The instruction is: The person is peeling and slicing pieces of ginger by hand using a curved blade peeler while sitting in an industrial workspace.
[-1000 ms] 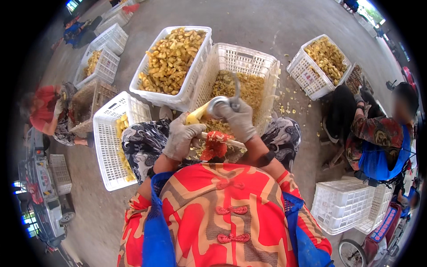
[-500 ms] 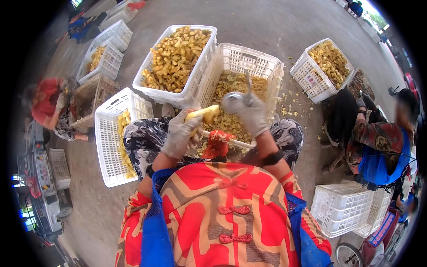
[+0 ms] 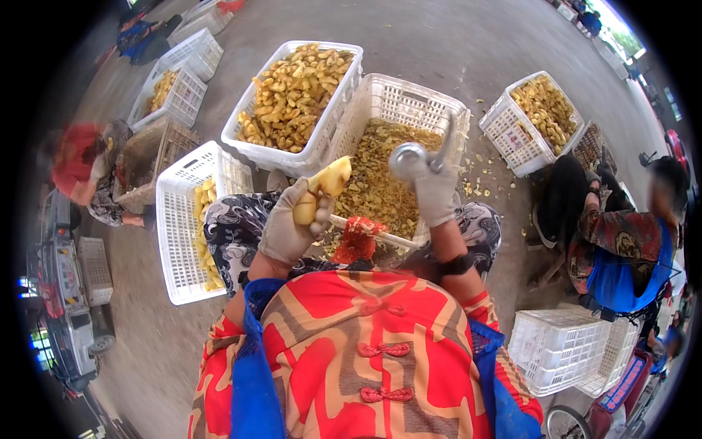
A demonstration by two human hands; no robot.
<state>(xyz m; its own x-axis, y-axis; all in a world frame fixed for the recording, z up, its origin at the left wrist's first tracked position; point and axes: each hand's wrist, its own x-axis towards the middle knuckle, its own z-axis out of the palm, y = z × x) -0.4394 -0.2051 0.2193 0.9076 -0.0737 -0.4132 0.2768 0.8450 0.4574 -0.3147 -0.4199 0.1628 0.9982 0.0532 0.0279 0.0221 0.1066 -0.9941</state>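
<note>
- Since half a second ago, the right hand (image 3: 436, 192) and its round-headed metal tool (image 3: 407, 161) have shifted farther right, and the left hand (image 3: 284, 223) has tipped the pale yellow root (image 3: 330, 178) so its free end points more upward.
- Left hand: gloved fingers wrapped round the root's lower part, the upper lobe sticking out clear. A second lobe shows by the palm; whether it is the same piece, I cannot tell.
- Right hand: gloved, closed round the tool; a curved metal piece (image 3: 444, 143) rises beside the round head, and how the two join is hidden.
- Root and tool stand apart, both above the crate of shavings (image 3: 352, 135) between the knees.
- Good handling, I judge, means turning the root during this gap, so an untreated side meets the tool.
- Strokes should run outward, away from the left fingers, with a light touch: pressing hard could gouge flesh or snap a lobe.
- Damp roots probably slip, so a low, firm hold helps.
- Working over the shavings, beyond the stick (image 3: 395, 239) with its red wrapping (image 3: 356, 240), should catch most scraps.
</note>
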